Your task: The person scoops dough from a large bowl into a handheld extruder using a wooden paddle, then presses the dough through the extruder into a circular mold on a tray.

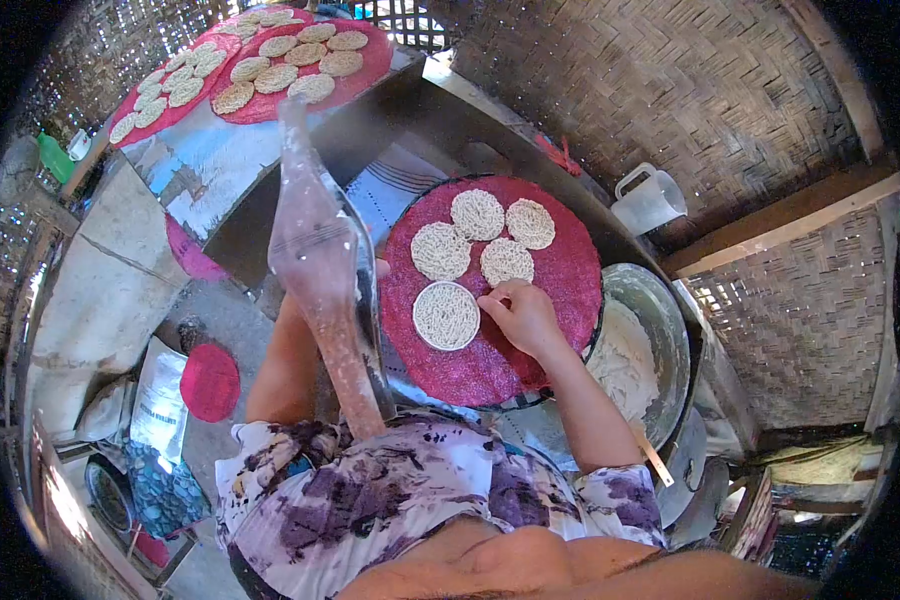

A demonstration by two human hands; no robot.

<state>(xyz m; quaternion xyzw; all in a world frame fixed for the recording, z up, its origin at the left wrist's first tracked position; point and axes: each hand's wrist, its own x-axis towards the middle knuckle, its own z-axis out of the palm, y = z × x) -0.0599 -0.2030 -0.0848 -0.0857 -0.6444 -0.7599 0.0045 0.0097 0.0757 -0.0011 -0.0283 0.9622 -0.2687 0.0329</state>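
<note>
My right hand [520, 313] is over a round tray covered in red mesh [540, 370]. Its fingers pinch the right edge of a thin white ring [446, 348], which encircles a flat round of pale noodle-like strands [445, 315]. Several similar strand rounds [475, 215] lie flat on the mesh farther back. My left hand is mostly hidden behind a long wooden lever [312, 245] with white smears; only a fingertip [382, 268] shows at the tray's left edge, so its grip is unclear.
Red mesh trays with pale rounds [300, 65] rest on a surface at the back left. To the right stand a large basin of white dough or flour [615, 350] and a clear plastic jug [650, 200]. A small red disc [210, 382] lies at left. Woven walls surround the space.
</note>
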